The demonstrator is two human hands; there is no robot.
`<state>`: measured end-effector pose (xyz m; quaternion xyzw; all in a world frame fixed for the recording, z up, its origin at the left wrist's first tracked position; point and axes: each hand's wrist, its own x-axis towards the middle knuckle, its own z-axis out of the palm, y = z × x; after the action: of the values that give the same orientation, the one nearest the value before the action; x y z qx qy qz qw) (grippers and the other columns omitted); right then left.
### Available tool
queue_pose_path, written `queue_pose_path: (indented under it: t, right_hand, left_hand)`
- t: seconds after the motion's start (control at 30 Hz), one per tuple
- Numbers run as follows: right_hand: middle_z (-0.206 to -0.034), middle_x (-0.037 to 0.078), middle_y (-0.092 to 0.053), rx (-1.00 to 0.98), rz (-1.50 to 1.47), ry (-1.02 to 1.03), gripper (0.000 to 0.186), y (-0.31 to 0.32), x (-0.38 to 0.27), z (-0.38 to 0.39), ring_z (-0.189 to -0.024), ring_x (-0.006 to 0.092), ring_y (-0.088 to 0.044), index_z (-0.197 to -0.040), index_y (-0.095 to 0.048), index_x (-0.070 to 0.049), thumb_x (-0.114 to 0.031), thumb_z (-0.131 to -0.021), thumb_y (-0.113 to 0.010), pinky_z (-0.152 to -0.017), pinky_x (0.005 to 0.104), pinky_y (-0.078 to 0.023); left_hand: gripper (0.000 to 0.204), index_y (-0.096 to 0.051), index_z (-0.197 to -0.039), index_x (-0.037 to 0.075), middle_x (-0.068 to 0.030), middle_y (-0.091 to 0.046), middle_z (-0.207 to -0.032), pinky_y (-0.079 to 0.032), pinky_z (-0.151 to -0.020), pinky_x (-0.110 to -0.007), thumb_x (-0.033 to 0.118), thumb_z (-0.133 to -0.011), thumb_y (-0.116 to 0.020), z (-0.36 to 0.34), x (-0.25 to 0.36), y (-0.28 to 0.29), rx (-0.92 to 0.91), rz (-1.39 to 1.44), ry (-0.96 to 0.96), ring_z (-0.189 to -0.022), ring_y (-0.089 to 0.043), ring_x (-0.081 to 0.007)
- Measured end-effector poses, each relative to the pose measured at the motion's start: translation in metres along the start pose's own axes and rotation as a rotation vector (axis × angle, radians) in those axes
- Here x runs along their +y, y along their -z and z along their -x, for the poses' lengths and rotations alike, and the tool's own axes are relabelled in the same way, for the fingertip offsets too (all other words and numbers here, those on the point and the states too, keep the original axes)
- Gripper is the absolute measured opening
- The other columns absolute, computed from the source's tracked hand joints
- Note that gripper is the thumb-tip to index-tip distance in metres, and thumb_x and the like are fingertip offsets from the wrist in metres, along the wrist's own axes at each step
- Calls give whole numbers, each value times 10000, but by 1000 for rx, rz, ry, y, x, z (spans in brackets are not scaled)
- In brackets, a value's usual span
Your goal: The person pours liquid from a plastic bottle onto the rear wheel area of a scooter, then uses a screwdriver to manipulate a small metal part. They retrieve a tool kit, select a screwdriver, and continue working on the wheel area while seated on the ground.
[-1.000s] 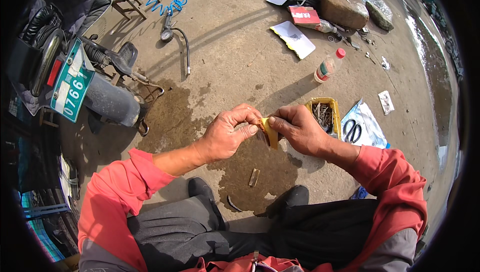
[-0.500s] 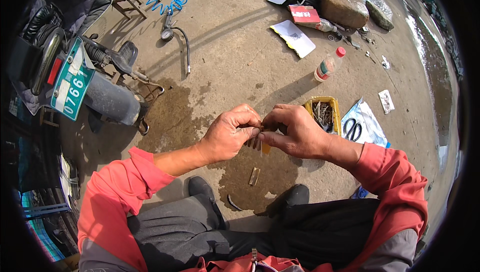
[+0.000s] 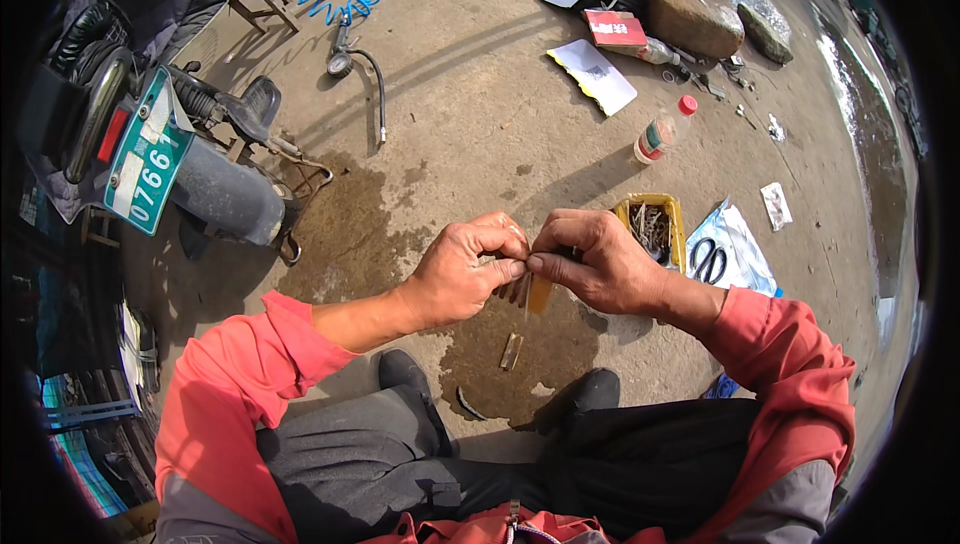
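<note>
My left hand (image 3: pixel 462 269) and my right hand (image 3: pixel 605 262) meet in front of me, thumbs and fingertips pinched together. Whatever they pinch is too small and too covered by the fingers to name. Just under the fingertips shows an amber-yellow strip (image 3: pixel 540 294); I cannot tell which hand bears it. Below, on a wet patch of ground (image 3: pixel 470 349), lies a small brownish oblong piece (image 3: pixel 511 351). A dark curved strip (image 3: pixel 468 404) lies between my shoes.
Right of my hands stand a yellow tub (image 3: pixel 678 229) of thin scraps, black-handled scissors (image 3: pixel 708 259) on a plastic bag, and a red-capped bottle (image 3: pixel 664 132). A motorbike (image 3: pixel 225 194) is at left. Beyond lie a pressure gauge (image 3: pixel 340 65) with hose, and a big stone (image 3: pixel 695 14).
Both hands stay pinched together, with slightly shifted fingertips. More of the amber strip shows beneath them. The whole view has shifted a little.
</note>
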<state>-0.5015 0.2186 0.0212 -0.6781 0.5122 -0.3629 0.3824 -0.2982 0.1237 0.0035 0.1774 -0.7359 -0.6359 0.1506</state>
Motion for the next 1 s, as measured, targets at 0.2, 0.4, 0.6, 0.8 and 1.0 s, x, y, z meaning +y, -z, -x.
queue_pose_path:
  t: [0.2, 0.4, 0.6, 0.8, 1.0]
  right_hand:
    - [-798, 119, -592, 21, -93, -96, 130, 3, 2, 4, -739, 252, -597, -873, -631, 18, -102, -882, -680, -671, 353, -473]
    - [-806, 148, -589, -14, 218, 136, 191, 0, 11, 2, -695, 353, -616, -830, -611, 0, -162, -800, -707, -597, 426, -491]
    - [-809, 105, -561, -160, 545, 201, 188, -2, -2, 3, -673, 319, -618, -815, -588, -41, -210, -828, -669, -569, 419, -501]
    - [-764, 121, -578, -134, 494, 193, 157, -13, 5, 11, -620, 347, -611, -818, -582, -36, -184, -844, -631, -536, 444, -489]
    - [-716, 124, -569, -98, 431, 133, 167, -9, 1, 11, -622, 359, -602, -772, -573, -29, -173, -828, -637, -556, 454, -486]
  left_hand:
    - [50, -652, -877, -23, -42, -591, -974, -476, -740, -248, -48, -881, -609, 2, -8, 5, 63, 142, 69, -846, -562, -97]
    - [32, -639, -837, -25, -43, -626, -925, -470, -760, -258, -54, -846, -629, 1, -8, 0, 108, 100, 92, -830, -573, -104]
    - [28, -646, -833, -30, -58, -625, -916, -471, -767, -271, -48, -843, -627, 1, -9, 1, 81, -24, 88, -836, -578, -118]
    - [81, -669, -864, -32, -41, -649, -904, -461, -765, -256, 32, -896, -631, 1, -23, 12, 158, 25, 164, -834, -569, -93]
    - [63, -680, -901, -11, 4, -651, -866, -452, -749, -235, 32, -902, -634, 2, -33, 15, 263, 236, 291, -798, -555, -64]
